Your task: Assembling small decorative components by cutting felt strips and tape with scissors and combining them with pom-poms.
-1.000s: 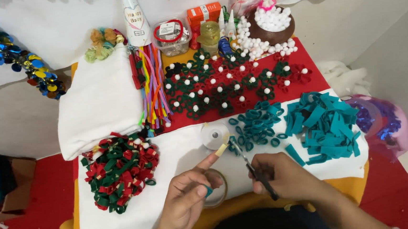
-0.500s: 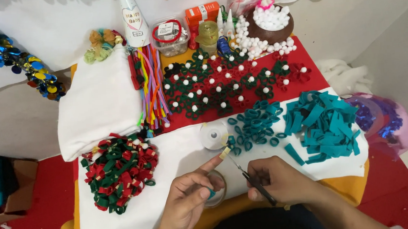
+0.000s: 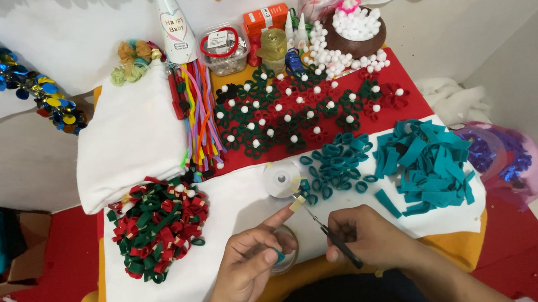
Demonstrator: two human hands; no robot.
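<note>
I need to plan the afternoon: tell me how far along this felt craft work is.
Done: rows of green and red flowers with white centres and a teal loop cluster. In hand: left hand pinches a teal piece, a small tape bit on its forefinger; right hand holds scissors. Left: a pile of flat teal strips.

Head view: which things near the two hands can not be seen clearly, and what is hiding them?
- Teal loop in the left hand: fingers cover most of it.
- Clear round dish: mostly hidden behind the left hand.
- Thin dark tool in the right hand: its rear end hidden in the palm, its fine tip too small to make out.
- Small tan piece on the left forefinger tip: too small to identify.
</note>
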